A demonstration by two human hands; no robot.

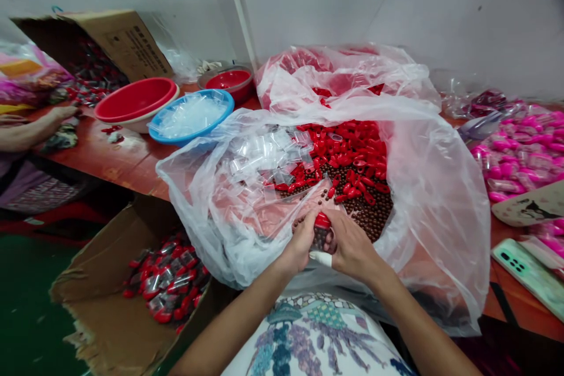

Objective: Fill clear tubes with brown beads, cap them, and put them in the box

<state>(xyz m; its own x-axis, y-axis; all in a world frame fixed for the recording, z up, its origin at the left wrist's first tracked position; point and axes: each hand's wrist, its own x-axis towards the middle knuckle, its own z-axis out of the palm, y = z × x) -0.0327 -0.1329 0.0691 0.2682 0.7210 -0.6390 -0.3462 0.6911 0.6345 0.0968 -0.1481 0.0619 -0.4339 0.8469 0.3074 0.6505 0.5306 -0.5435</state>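
Both hands meet over the near edge of the clear plastic bag: the left hand and right hand close their fingers together on a small red-capped tube filled with dark beads. Behind it, inside the bag, lie brown beads, red caps and clear tubes.

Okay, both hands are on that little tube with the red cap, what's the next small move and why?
Probably press the red cap fully down. Both the left hand and right hand pinch the small tube, which looks filled with brown beads, and the cap sits on top. Finished capped tubes lie in the cardboard box at lower left.
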